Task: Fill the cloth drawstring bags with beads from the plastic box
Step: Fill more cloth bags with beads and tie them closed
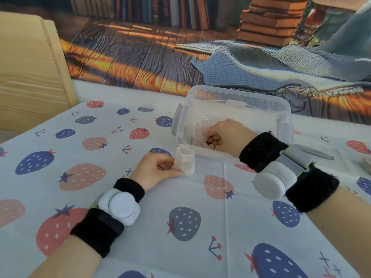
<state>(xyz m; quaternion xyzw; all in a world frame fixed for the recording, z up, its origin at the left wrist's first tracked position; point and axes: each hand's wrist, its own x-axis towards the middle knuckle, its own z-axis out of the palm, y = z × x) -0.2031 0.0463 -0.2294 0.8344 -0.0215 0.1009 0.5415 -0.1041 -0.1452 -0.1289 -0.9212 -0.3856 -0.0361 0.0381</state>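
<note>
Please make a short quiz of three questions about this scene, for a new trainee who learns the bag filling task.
1. True or false: the left hand holds the cloth bag upright on the tablecloth, outside the plastic box.
2. Where is the right hand? A) flat on the tablecloth B) inside the plastic box, at the beads C) on the cloth bag
3. Fill in: the cloth bag stands close to the box's ____ wall, seen from the person.

Key: 1 true; 2 B; 3 near.
</note>
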